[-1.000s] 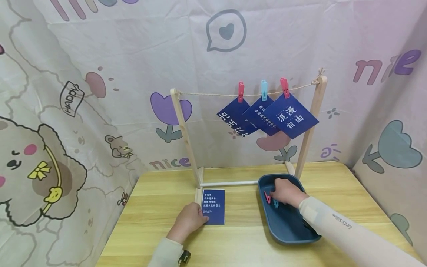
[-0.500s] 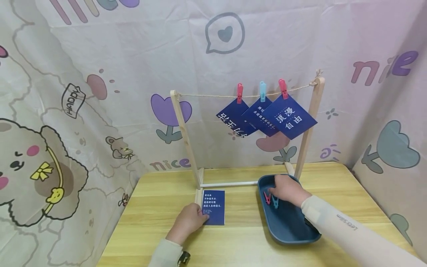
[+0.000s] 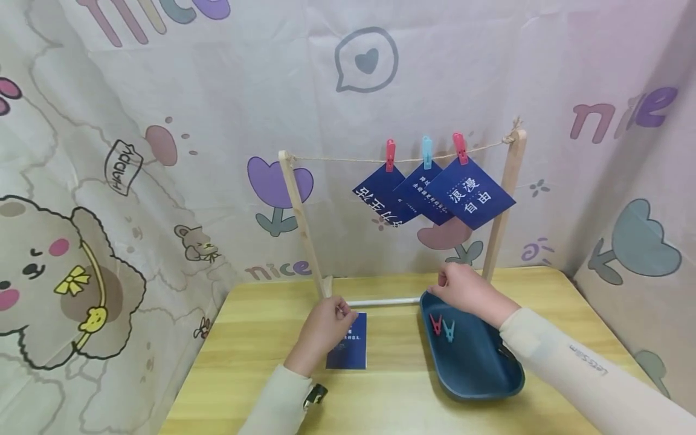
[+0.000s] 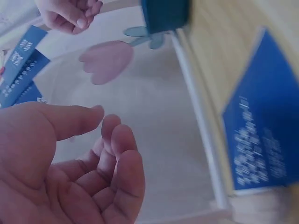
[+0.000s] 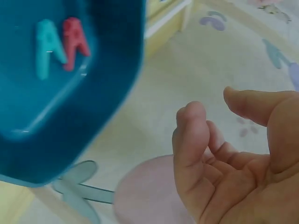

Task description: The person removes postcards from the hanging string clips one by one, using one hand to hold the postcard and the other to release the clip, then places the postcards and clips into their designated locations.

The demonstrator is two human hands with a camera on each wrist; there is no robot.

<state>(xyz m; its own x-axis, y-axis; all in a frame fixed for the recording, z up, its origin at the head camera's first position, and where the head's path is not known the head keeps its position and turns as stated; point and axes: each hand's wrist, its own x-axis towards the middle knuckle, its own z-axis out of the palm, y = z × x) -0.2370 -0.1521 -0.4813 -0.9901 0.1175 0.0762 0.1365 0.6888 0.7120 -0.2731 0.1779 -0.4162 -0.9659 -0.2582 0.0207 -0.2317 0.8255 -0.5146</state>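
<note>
The right sleeve (image 3: 571, 362) is stretched over the right rim of the tray (image 3: 473, 374); if that forearm is lowered, the rim could be knocked and the tray slid along the surface (image 3: 399, 389).

To the left of the tray, the loose card (image 3: 352, 353) is laid flat, partly hidden by the left hand (image 3: 324, 326). It could be pushed away or creased if scraped at, since little edge is offered by a thin sheet lying flat. The left hand is held just above it, fingers loosely curled, thumb parted from them, nothing gripped.

Inside the tray, towards its far left, a pink peg (image 3: 435, 324) and a blue peg (image 3: 448, 330) are set side by side; one could be nudged while the other is pinched. The right hand (image 3: 464, 290) is poised above the tray's far end, fingers half curled, thumb apart, nothing held; whether the rim is touched cannot be told.

Above and beyond the tray, three overlapping blue cards (image 3: 472, 193) are hung from the cord (image 3: 337, 159). Were the cord jogged, they could be set swinging or twisted, each being held by only one peg.
</note>
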